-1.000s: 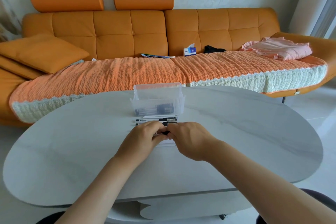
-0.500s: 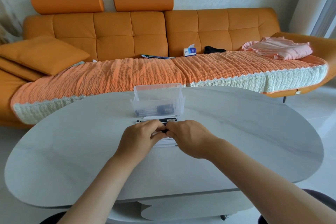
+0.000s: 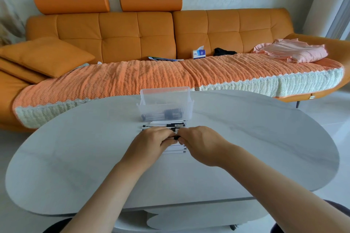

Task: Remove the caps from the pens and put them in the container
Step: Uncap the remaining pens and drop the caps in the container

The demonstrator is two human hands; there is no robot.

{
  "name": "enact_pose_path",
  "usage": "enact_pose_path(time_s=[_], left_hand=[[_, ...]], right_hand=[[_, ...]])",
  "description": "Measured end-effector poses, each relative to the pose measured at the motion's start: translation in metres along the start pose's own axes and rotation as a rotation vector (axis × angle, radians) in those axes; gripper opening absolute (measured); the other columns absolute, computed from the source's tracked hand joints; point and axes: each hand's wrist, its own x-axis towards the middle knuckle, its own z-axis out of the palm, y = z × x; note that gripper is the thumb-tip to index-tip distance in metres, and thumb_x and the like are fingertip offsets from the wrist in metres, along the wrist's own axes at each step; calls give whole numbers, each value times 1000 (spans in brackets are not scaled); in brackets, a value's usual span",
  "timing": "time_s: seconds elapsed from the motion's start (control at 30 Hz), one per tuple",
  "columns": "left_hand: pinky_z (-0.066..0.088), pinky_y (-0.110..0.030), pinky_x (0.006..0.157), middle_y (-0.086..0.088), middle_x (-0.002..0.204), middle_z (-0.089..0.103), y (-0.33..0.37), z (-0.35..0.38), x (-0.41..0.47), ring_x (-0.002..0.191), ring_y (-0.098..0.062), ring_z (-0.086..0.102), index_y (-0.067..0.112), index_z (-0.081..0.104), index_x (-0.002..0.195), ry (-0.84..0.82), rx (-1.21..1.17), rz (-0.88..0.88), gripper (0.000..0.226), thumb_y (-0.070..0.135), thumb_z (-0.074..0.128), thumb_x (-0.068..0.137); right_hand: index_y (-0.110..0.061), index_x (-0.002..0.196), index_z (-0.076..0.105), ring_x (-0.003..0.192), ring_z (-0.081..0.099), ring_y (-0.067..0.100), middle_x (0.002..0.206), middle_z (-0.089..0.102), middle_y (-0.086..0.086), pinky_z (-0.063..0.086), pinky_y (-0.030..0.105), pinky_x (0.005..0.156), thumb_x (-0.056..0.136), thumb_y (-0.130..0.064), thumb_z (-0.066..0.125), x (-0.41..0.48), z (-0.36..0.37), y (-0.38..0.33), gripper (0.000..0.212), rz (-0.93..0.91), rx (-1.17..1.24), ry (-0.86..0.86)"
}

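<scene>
- We find one pen (image 3: 176,137) held just above the tabletop at the centre of the frame. Only a short dark part of it shows, in the gap between the two hands.
- Left hand (image 3: 151,143): fingers curled down and closed round the pen's left portion, knuckles up.
- Right hand (image 3: 200,144): fingers curled likewise and clamped on the pen's right end, thumb tip meeting the left hand. We cannot tell whether the cap is seated or parted.
- A row of pens (image 3: 164,126) lies side by side on the table, running from just behind the hands to beneath them. White barrels show at the near edge, below the fingers.
- The clear plastic container (image 3: 164,93) stands upright just behind that row, above centre. Dark and white items lie in its bottom, too blurred to sort.
- The white oval table (image 3: 255,138) fills the lower half of the frame.
- Behind it, across the upper half, stands an orange sofa (image 3: 132,30) with a knitted throw (image 3: 151,75) over the seat.
- On the sofa we note an orange cushion (image 3: 45,55) at the left, a tissue box (image 3: 198,54) at centre, and a pink garment (image 3: 291,51) at the right.
</scene>
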Motion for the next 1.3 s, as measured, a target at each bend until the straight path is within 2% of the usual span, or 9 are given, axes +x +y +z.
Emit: enact_pose_path(time_s=[0.17, 0.33, 0.47, 0.57, 0.67, 0.77, 0.9, 1.1, 1.3], left_hand=[[45, -23, 59, 13, 72, 63, 1, -5, 0, 66, -4, 54, 19, 72, 88, 36, -14, -8, 7, 26, 71, 87], [47, -32, 60, 13, 75, 61, -3, -1, 0, 71, -9, 55, 24, 68, 88, -23, 27, -104, 10, 34, 67, 88], [43, -24, 67, 22, 87, 58, -4, -1, -3, 81, 1, 54, 37, 64, 104, -21, 52, -233, 14, 36, 65, 89], [41, -22, 68, 24, 87, 55, -5, -2, -4, 83, 3, 50, 40, 61, 105, -50, 49, -274, 14, 40, 63, 90], [38, -19, 66, 25, 85, 56, -5, -1, -4, 82, 4, 48, 40, 62, 103, -67, 48, -280, 12, 39, 63, 90], [41, -22, 68, 26, 84, 56, -4, 1, -4, 82, 4, 50, 39, 63, 102, -72, 42, -286, 12, 39, 63, 90], [47, -25, 74, 26, 88, 59, -2, 1, -3, 87, 2, 56, 39, 63, 103, -74, 31, -296, 13, 39, 63, 90], [51, -28, 80, 24, 102, 67, -3, 5, -4, 97, 1, 60, 40, 63, 106, -107, 32, -288, 16, 40, 63, 90], [50, -27, 78, 23, 105, 67, -1, 6, -2, 98, -1, 61, 37, 65, 107, -92, 42, -258, 17, 39, 63, 90]], right_hand=[[-19, 91, 50, 59, 43, 22, 65, 46, -5, 31, 37, 54, 105, -33, 38, 2, -4, 3, 23, -13, 50, 30], [-22, 102, 52, 73, 54, 19, 79, 58, -5, 42, 37, 63, 103, -41, 37, 3, -4, 3, 25, 92, 104, -39], [-19, 104, 57, 85, 57, 22, 97, 58, 0, 49, 37, 78, 99, -20, 40, 3, -2, 21, 18, 224, 129, -45], [-24, 109, 66, 90, 59, 23, 109, 50, 0, 50, 34, 86, 98, -18, 47, 2, 0, 40, 22, 297, 102, -64], [-28, 115, 66, 98, 60, 19, 106, 57, -5, 48, 31, 85, 95, -28, 59, 1, 1, 48, 21, 355, 87, -87], [-32, 106, 67, 95, 60, 12, 102, 65, -12, 46, 27, 77, 88, -38, 67, 1, 2, 49, 19, 395, 85, -76], [-34, 97, 67, 91, 58, 11, 98, 61, -13, 42, 26, 70, 87, -43, 67, 4, 6, 50, 14, 386, 62, -61], [-35, 117, 62, 93, 57, 11, 105, 61, -14, 42, 27, 75, 91, -46, 60, 3, 3, 51, 28, 347, 48, -61], [-38, 121, 62, 73, 51, -3, 109, 60, -20, 40, 22, 71, 97, -39, 50, 2, -4, 29, 27, 149, 131, 40]])
